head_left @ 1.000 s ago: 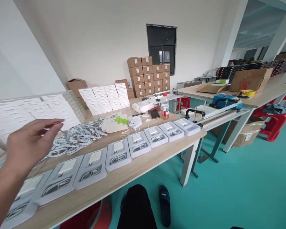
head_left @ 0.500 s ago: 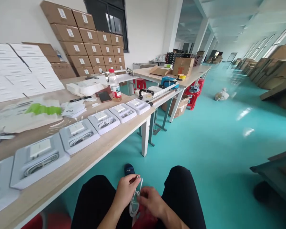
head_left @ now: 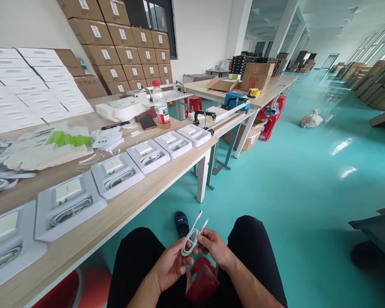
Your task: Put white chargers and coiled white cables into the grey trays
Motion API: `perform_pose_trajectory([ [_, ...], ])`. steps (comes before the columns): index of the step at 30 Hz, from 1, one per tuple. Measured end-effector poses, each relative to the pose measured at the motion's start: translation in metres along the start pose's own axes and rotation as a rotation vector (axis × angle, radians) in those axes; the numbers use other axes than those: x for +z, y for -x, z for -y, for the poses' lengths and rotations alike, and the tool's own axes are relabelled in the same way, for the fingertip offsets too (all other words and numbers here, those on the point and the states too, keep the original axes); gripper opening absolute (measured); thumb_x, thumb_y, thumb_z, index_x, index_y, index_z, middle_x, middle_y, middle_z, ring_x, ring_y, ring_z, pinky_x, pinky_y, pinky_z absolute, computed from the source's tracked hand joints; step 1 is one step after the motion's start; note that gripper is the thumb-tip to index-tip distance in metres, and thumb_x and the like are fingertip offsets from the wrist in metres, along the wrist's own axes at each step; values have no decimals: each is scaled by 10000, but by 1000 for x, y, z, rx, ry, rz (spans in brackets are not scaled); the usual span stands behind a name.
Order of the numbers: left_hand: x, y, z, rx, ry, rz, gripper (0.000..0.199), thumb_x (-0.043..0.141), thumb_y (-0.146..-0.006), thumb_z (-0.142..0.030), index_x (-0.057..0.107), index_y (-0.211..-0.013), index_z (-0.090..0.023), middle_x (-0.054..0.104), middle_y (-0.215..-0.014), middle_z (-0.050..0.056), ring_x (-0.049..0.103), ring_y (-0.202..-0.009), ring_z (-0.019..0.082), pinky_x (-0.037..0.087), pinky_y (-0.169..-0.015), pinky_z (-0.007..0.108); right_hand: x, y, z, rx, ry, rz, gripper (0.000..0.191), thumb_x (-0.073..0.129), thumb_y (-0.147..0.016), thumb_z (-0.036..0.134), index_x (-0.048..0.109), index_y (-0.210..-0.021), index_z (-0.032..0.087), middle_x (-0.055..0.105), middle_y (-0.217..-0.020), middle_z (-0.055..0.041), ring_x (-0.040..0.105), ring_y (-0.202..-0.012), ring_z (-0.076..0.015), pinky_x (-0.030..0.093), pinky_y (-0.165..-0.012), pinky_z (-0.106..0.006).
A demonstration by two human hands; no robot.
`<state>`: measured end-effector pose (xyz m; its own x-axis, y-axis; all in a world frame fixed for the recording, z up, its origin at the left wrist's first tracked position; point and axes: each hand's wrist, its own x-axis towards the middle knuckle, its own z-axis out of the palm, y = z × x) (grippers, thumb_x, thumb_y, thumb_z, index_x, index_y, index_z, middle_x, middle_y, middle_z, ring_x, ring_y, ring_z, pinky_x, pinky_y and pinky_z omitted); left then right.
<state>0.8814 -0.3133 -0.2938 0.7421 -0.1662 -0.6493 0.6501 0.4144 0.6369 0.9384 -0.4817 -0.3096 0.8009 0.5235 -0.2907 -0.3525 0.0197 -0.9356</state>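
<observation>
A coiled white charging cable (head_left: 190, 246) is held between my hands above my lap, its two plug ends pointing up and away. My left hand (head_left: 172, 262) grips the left side of the coil between thumb and fingers. On the coil's right side, my right hand (head_left: 215, 248) pinches the cable near one plug end. To the left, a row of white open boxes (head_left: 118, 177) lines the table's edge. Most visibly hold a white charger block (head_left: 113, 164) and a coiled cable (head_left: 152, 158).
On the wooden table (head_left: 141, 188) are more cables (head_left: 1, 167), a torn white wrapper (head_left: 48, 147), a phone (head_left: 146, 122) and a bottle (head_left: 161, 107). White boxes (head_left: 28, 85) and cartons (head_left: 125, 55) are stacked behind. A red stool (head_left: 202, 280) shows between my legs.
The cable has risen, and its two plug ends now stick up and out. My left hand has shifted from near a plug end to the coil. The view has turned slightly.
</observation>
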Motion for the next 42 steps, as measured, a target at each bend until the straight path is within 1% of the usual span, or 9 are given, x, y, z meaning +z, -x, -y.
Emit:
perform_pose_trajectory([
  [4,-1,-3,-5,-10,81,-2,377,752,-778,-477,547,-724,-165,675,-831,51,611,-587,65,301,-382,112,-9,0,-4,-8,179,-208,303,639,-757,482,624,-771,180,526,-587,25,467,-541,-128,375,-536,-267],
  [8,2,-8,-1,18,12,-28,480,794,-708,-512,473,-611,-168,634,-715,15,564,-546,63,281,-387,132,-17,5,-4,-91,403,-432,376,637,-746,254,633,-1121,226,549,-732,15,507,-651,-162,406,-642,-295],
  [11,6,-9,5,10,-53,-27,490,803,-676,-534,485,-596,-170,639,-676,30,562,-521,92,258,-380,163,-16,10,-1,-179,739,-377,406,567,-818,201,625,-1212,278,621,-907,-26,590,-752,-172,423,-694,-287],
  [15,7,-7,5,19,-76,-66,508,753,-696,-588,463,-587,-186,645,-671,35,562,-527,111,273,-404,194,-10,11,2,-154,964,-323,189,523,-904,240,707,-947,238,661,-917,-56,621,-773,-179,397,-680,-282],
  [22,1,-11,7,63,-132,-194,503,822,-622,-553,499,-556,-174,648,-683,18,587,-602,125,339,-503,216,-1,14,-2,-116,687,-316,180,517,-895,291,614,-760,223,618,-689,-16,553,-633,-167,357,-600,-285],
  [25,3,-16,11,45,-131,-167,501,838,-599,-547,518,-542,-166,653,-661,31,596,-611,140,348,-517,223,3,10,-8,-49,447,-291,255,459,-907,400,546,-744,224,554,-573,24,514,-509,-140,387,-526,-266],
  [31,7,-19,13,18,-37,-71,517,826,-606,-576,495,-579,-179,674,-669,32,611,-618,134,379,-523,209,6,1,-11,40,81,-234,381,536,-787,594,500,-791,215,620,-637,12,617,-514,-153,427,-505,-268],
  [37,5,-16,11,43,15,-27,480,801,-682,-536,497,-564,-184,607,-575,-9,582,-569,114,390,-520,202,10,7,-10,92,-81,-181,446,617,-727,631,529,-780,197,666,-637,-20,651,-545,-177,329,-444,-239],
  [42,9,-15,10,60,29,9,479,803,-682,-539,509,-559,-180,613,-613,0,578,-584,112,394,-518,199,12,5,-13,42,-105,-274,470,657,-703,658,546,-735,203,663,-646,-12,633,-517,-167,459,-530,-291],
])
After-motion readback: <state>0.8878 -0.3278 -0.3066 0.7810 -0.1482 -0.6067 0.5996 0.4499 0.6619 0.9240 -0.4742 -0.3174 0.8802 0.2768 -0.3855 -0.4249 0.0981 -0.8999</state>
